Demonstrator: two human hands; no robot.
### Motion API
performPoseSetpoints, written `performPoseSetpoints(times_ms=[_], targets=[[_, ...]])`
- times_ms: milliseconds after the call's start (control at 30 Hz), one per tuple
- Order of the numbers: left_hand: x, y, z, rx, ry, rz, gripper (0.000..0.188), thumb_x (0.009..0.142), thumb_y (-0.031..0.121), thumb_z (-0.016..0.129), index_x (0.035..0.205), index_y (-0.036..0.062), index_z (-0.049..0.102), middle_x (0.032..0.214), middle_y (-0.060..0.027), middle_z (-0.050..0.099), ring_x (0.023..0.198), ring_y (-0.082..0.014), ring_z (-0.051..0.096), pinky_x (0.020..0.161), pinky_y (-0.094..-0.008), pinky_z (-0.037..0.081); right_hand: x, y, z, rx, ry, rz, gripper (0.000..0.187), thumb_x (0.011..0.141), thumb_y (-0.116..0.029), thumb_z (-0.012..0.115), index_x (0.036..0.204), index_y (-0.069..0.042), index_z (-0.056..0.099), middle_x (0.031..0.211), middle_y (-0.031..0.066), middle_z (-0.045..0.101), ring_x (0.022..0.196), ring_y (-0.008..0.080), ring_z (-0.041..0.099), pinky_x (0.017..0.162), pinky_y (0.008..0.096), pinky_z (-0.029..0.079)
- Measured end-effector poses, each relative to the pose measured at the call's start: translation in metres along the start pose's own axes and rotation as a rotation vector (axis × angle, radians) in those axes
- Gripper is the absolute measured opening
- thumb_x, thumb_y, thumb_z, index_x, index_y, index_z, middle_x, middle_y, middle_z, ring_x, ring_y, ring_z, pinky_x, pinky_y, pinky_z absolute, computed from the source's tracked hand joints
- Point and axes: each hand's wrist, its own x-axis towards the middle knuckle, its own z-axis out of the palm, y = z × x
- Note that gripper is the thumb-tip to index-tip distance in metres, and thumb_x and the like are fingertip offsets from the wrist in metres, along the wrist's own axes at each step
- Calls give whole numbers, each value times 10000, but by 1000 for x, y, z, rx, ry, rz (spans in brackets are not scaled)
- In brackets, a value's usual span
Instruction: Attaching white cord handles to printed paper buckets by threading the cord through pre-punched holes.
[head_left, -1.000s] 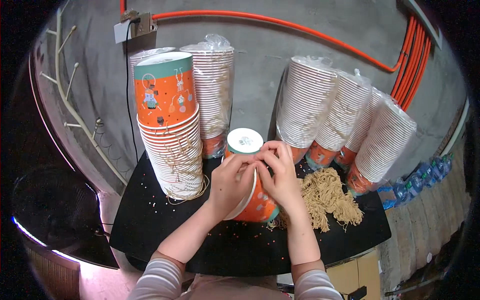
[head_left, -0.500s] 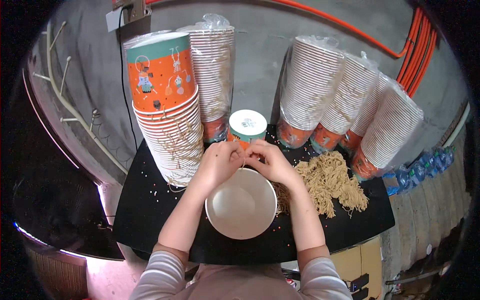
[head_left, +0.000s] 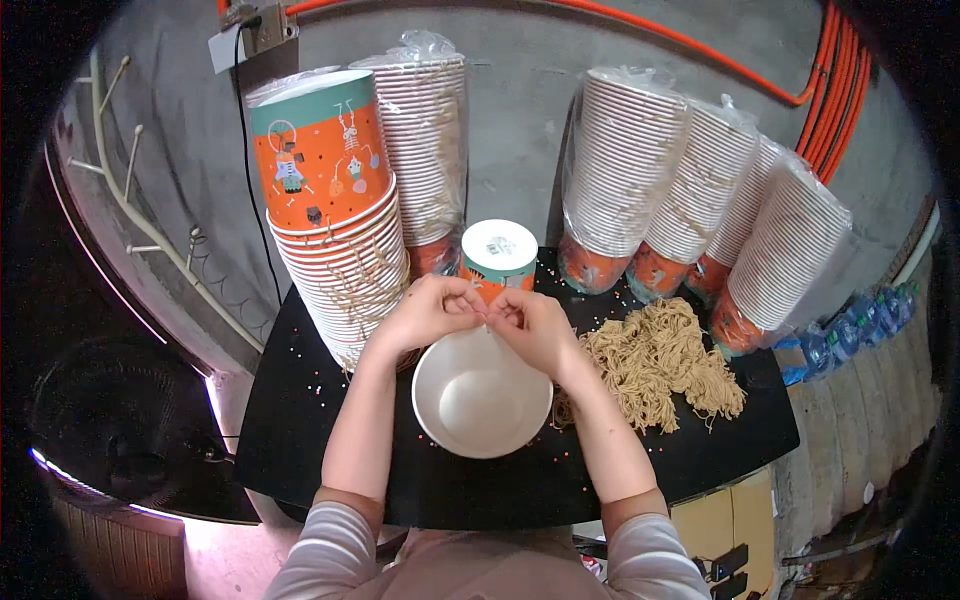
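Note:
A white-lined paper bucket (head_left: 482, 410) stands in front of me with its mouth tilted toward me. At its far rim my left hand (head_left: 440, 308) and my right hand (head_left: 530, 325) meet, thumbs and forefingers pinched together. Between them the fingertips grip what looks like a thin tan string, mostly hidden by the fingers. Right behind my hands is an upside-down orange and green bucket (head_left: 500, 246) with a white base. A loose heap of tan strings (head_left: 655, 365) lies beside my right forearm.
On the black table (head_left: 400, 480), a tall stack of corded buckets (head_left: 325, 200) rises at the left, with a plastic-wrapped stack (head_left: 425, 150) behind it. Several more wrapped stacks (head_left: 625, 165) line the back right. Small bits dot the tabletop. Water bottles (head_left: 845, 335) lie beyond the right edge.
My hands have shifted slightly, still pinched together at the far rim. The bucket has tipped, its mouth now showing more of the inner bottom. The whole view has moved a little.

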Motion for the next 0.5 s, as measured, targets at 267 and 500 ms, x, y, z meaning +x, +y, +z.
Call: performPoseSetpoints(times_ms=[267,500], targets=[[-1,-17,-18,-78,-159,-16,102,847,4,655,932,-23,705,810,-16,706,733,-53,629,655,-228,509,-6,-9,19,11,28,-105,98,874,-100,689,889,-4,672,769,115,698,690,197,686,650,326,541],[3,-37,-23,-205,-227,-20,134,879,37,629,988,-16,684,866,-12,688,771,-73,613,722,-226,505,1,0,27,-20,5,-115,117,879,-111,690,906,-1,661,833,135,697,720,247,709,678,354,559]])
